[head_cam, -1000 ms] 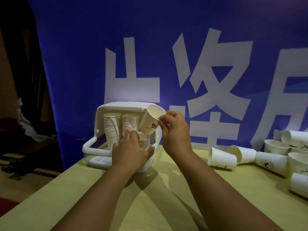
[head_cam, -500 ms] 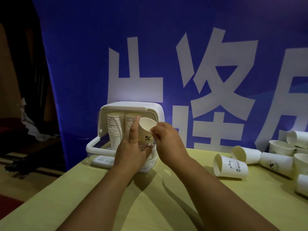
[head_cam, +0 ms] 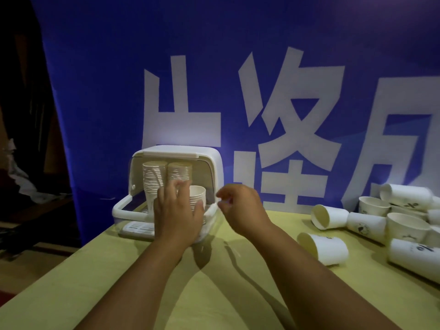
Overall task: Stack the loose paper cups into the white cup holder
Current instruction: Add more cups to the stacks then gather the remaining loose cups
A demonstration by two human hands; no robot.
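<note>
A blue banner hung behind the white cup holder on the yellow-green surface. Well right of the holder lay loose paper cups. The left hand gripped a short cup stack inside it; the right hand, just beside, was loosely curled, empty.

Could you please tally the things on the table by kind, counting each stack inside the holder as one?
White cup holder: 1
Cup stacks inside it: 3
Loose paper cups: at least 8; the pile runs past the frame edge
Total: at least 12
</note>
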